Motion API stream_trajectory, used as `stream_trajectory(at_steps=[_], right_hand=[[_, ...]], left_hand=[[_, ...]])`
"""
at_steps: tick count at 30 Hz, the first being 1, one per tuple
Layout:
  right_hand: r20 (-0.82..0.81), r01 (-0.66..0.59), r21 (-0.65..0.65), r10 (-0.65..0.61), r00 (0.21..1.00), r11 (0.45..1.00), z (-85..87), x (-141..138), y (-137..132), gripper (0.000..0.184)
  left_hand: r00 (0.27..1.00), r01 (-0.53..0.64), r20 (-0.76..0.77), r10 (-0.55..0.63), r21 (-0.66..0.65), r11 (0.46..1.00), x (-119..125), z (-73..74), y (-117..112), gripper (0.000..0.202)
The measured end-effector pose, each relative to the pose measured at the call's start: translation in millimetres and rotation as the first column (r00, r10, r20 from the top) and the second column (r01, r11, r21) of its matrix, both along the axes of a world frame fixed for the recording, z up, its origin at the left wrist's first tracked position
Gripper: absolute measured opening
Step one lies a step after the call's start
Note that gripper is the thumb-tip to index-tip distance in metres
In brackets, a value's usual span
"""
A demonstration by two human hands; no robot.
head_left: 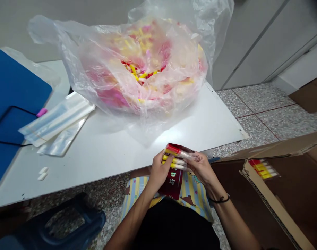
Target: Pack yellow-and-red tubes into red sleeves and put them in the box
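Above my lap, both hands hold a small clear packet [177,159] of white sticks with red and yellow ends, which look like small markers. My left hand [158,172] grips its left side, thumb across the yellow ends. At the other side, the fingers of my right hand [201,168] pinch the clear plastic by the white ends. A dark red printed card or sleeve [171,185] with pale lettering hangs under the packet, over my lap. Beyond my hands, a large clear plastic bag [153,93] full of loose red, yellow and pink pieces stands on the white table [114,146].
Flat clear plastic sleeves [61,121] lie on the table's left, near a blue folder [15,97] and two small white pieces [42,173]. At right stands an open cardboard box [267,208] with a similar packet [264,169] by its flap. A dark blue stool [88,222] is at lower left.
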State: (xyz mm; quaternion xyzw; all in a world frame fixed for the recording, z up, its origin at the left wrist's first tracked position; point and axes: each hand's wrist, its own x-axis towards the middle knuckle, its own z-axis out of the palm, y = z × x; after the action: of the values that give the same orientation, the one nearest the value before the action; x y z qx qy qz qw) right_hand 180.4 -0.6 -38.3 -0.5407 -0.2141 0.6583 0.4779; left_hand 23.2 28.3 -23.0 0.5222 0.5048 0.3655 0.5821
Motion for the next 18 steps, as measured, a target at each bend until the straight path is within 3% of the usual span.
stream_trajectory(at_steps=[5,11,15,18], right_hand=[[0.076,0.034,0.101,-0.042,0.996,0.994,3.1,-3,-1,0.042],[0.231,-0.285,0.083,0.260,0.938,0.955,-0.1,3,-7,0.049],[0.226,-0.353,0.122,0.320,0.920,0.928,-1.0,3,-11,0.050],[0.328,-0.341,0.144,0.280,0.902,0.929,8.8,2,-11,0.050]], left_hand=[[1.000,0.012,0.024,-0.012,0.000,1.000,4,0.4,-2,0.024],[0.999,0.021,0.043,-0.021,0.018,1.000,0,0.4,1,0.025],[0.999,0.054,-0.008,-0.053,0.051,0.997,-2,0.3,1,0.019],[0.998,0.061,0.002,-0.061,0.054,0.997,-2,-1.9,-3,0.017]])
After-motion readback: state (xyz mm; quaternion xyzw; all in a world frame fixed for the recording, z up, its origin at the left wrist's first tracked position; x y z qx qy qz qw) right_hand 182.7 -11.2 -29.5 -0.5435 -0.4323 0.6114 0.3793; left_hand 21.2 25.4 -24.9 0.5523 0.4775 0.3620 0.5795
